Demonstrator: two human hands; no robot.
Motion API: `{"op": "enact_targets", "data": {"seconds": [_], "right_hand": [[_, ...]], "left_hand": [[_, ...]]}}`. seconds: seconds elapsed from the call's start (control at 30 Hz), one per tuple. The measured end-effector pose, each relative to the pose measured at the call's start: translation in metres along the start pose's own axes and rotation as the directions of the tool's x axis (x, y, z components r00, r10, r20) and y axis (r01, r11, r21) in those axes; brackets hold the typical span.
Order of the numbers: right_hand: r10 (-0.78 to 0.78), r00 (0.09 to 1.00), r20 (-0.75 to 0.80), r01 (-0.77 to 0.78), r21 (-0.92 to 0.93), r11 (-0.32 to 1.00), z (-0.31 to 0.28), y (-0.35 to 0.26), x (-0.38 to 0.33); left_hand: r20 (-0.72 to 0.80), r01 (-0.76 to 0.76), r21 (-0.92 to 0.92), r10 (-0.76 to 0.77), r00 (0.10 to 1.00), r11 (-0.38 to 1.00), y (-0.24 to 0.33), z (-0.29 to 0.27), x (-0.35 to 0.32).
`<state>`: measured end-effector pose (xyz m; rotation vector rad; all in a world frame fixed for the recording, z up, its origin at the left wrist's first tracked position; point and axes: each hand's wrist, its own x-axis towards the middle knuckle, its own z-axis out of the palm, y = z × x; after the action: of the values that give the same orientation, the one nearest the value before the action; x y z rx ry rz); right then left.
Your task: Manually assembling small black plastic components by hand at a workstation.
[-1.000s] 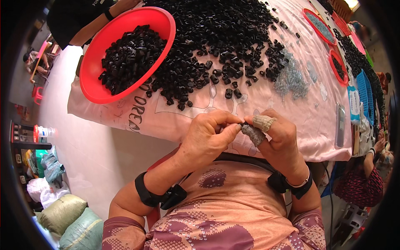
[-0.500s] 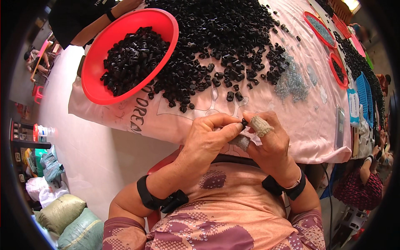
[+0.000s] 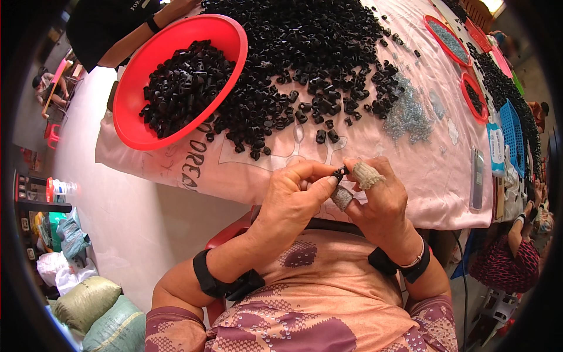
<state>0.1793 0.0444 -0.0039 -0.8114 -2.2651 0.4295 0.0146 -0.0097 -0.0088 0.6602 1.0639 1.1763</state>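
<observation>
Close to my body, over the near edge of the pink cloth, my left hand [image 3: 296, 193] pinches a small black plastic part [image 3: 339, 173] between thumb and forefinger. My right hand [image 3: 381, 196] meets it from the other side, thumb and forefinger closed at the same part. Pale wraps cover that hand's forefinger and thumb; whether a second tiny piece is between them is too small to tell. Beyond my hands spreads a large heap of black plastic parts [image 3: 316, 53], with a few loose ones nearest me. A patch of tiny silvery-grey pieces [image 3: 409, 114] lies right of the heap.
A red basin [image 3: 132, 100] of black parts stands tilted at the left, near another person's arm [image 3: 132, 44]. Along the right are red trays [image 3: 431, 29], a blue basket [image 3: 513, 138] and a flat grey object [image 3: 477, 176]. Stuffed sacks [image 3: 88, 302] sit at lower left.
The black part has turned slightly and shows more between my fingertips. My right thumb has shifted a little; both hands stay in nearly the same place.
</observation>
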Motion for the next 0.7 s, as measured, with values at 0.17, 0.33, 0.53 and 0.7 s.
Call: {"op": "enact_targets", "data": {"seconds": [0.17,0.33,0.53,0.7], "right_hand": [[-0.01,1.0,0.001,0.01,-0.006,1.0,0.0001,-0.0001,0.0008],[-0.015,1.0,0.009,0.014,0.042,0.999,0.0018,0.0015,0.0001],[-0.039,0.998,0.039,0.039,-0.004,0.999,0.0013,0.0002,0.0002],[-0.032,0.999,0.034,0.032,0.002,0.999,0.0039,0.0021,-0.0008]], "left_hand": [[-0.04,-0.047,0.174,0.055,0.998,0.984,-0.0025,-0.0017,0.0039],[-0.044,-0.101,0.345,0.123,0.991,0.933,-0.0007,0.001,0.0049],[-0.046,-0.14,0.421,0.176,0.983,0.896,0.0002,0.0026,0.0052],[-0.053,-0.101,0.396,0.133,0.99,0.913,0.002,0.0035,0.0041]]}}
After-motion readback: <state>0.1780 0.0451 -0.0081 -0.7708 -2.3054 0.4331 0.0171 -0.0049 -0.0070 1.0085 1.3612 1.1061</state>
